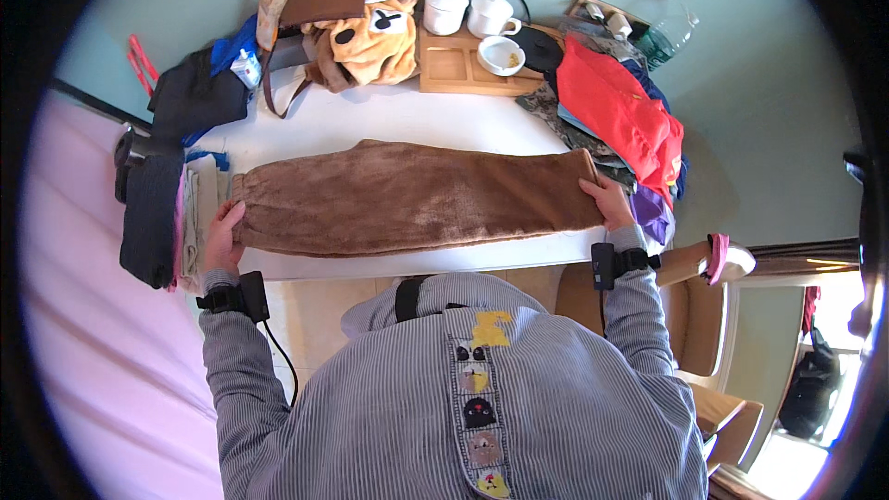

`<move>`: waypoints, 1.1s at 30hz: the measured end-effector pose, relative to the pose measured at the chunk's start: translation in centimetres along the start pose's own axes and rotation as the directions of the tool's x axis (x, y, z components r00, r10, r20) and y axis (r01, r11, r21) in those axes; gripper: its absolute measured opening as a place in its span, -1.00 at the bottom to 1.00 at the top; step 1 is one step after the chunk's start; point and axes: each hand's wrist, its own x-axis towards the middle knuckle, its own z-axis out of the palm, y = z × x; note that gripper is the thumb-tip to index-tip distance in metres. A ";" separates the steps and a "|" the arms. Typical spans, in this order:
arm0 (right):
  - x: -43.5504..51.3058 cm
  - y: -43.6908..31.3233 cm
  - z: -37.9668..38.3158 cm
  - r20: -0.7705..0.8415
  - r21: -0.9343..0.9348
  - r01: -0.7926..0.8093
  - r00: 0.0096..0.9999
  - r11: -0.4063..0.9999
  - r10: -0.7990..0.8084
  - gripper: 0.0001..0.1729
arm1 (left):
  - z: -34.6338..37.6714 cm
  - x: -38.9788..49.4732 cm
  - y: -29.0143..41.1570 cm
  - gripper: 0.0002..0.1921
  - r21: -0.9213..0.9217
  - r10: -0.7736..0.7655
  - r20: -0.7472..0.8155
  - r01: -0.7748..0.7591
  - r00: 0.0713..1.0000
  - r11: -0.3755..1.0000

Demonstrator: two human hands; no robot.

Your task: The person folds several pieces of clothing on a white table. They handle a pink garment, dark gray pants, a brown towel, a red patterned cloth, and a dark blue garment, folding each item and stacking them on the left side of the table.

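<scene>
Brown fleece trousers [417, 201], folded lengthwise, stretch across the white table [430, 114] in front of me. At their elastic-gathered end, my left hand [223, 232] grips the edge, thumb on top. My right hand [611, 201] pinches the opposite, straight end near its corner, with the thumb on the upper side and the fingers hidden underneath. Beside my left hand lie folded light-coloured cloths [200, 215] and a dark folded garment [151, 222]. Just past my right hand is a purple cloth [650, 214].
At the back stand a plush animal-face item [378, 48], a wooden tray [444, 69], two white lidded cups and an ashtray [501, 55]. A red garment [618, 107] tops a clothes pile at right. Black cloth [198, 94] lies back left; a pink curtain [104, 292] hangs left.
</scene>
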 end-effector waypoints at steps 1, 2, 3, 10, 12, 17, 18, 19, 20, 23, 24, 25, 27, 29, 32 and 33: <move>0.0 -0.3 0.1 0.006 -0.026 0.028 1.000 0.999 -0.028 -0.63 | 0.1 0.1 -0.1 -0.65 -0.020 -0.006 -0.022 0.005 1.000 1.000; 0.0 -0.8 0.2 -0.036 -0.176 0.069 0.996 0.982 -0.077 -0.62 | 0.3 0.1 -0.1 -0.65 -0.034 0.001 -0.009 -0.002 1.000 0.999; 0.1 -1.4 0.4 -0.051 -0.302 0.099 0.992 0.948 -0.119 -0.61 | 0.5 0.1 -0.1 -0.64 -0.049 0.009 0.000 -0.009 1.000 0.999; 0.4 -2.6 1.4 -0.079 -0.586 0.222 0.941 0.779 -0.328 -0.52 | 1.5 -1.1 0.1 -0.61 -0.078 0.006 0.036 -0.003 0.999 0.997; 1.3 -1.1 0.8 -0.084 -0.449 0.171 0.969 0.877 -0.232 -0.51 | 1.4 -1.2 0.2 -0.62 -0.035 0.004 0.028 -0.003 1.000 0.999; 1.9 2.5 -1.4 -0.219 -0.726 -0.007 0.950 0.687 -0.222 -0.41 | 1.3 -1.4 0.1 -0.61 -0.025 -0.001 0.005 0.001 1.000 1.000; 1.7 2.5 -1.6 -0.249 -0.779 -0.036 0.934 0.626 -0.256 -0.40 | 1.4 -1.5 0.2 -0.58 -0.006 0.021 0.018 -0.020 1.000 1.000; 1.3 2.4 -1.2 -0.235 -0.754 0.024 0.924 0.656 -0.303 -0.42 | 1.7 -1.6 0.2 -0.54 -0.002 0.041 0.027 -0.041 0.999 0.999; 1.0 1.8 -0.7 -0.166 -0.704 0.070 0.951 0.707 -0.260 -0.48 | 1.9 -1.7 0.4 -0.51 -0.004 0.060 0.036 -0.060 0.998 0.998; 0.2 -0.3 3.7 0.045 -0.686 0.239 0.957 0.687 -0.288 -0.59 | 3.1 -1.9 1.0 -0.45 0.071 0.081 -0.029 -0.078 0.996 0.994; -0.3 -1.1 5.7 0.146 -0.644 0.305 0.949 0.701 -0.279 -0.62 | 3.4 -2.0 1.2 -0.43 0.089 0.089 -0.045 -0.085 0.995 0.992; -0.7 -1.8 8.1 0.236 -0.562 0.326 0.944 0.760 -0.231 -0.65 | 3.7 -2.1 1.5 -0.40 0.105 0.092 -0.017 -0.090 0.996 0.990; -1.6 -3.4 12.4 0.504 -0.407 0.401 0.848 0.821 -0.164 -0.65 | 4.4 -2.6 2.0 -0.36 0.202 0.113 -0.062 -0.099 0.992 0.974; -2.2 -5.1 16.9 0.688 -0.317 0.502 0.705 0.805 -0.169 -0.58 | 5.2 -3.1 2.3 -0.28 0.282 0.140 -0.118 -0.102 0.983 0.954; -2.8 -7.5 23.7 0.788 -0.190 0.434 0.602 0.881 -0.127 -0.48 | 6.7 -3.9 2.7 -0.26 0.254 0.202 -0.075 -0.177 0.977 0.951; -3.0 -8.0 25.7 0.816 -0.167 0.360 0.573 0.918 -0.076 -0.46 | 7.1 -4.1 2.7 -0.26 0.248 0.219 -0.059 -0.199 0.974 0.948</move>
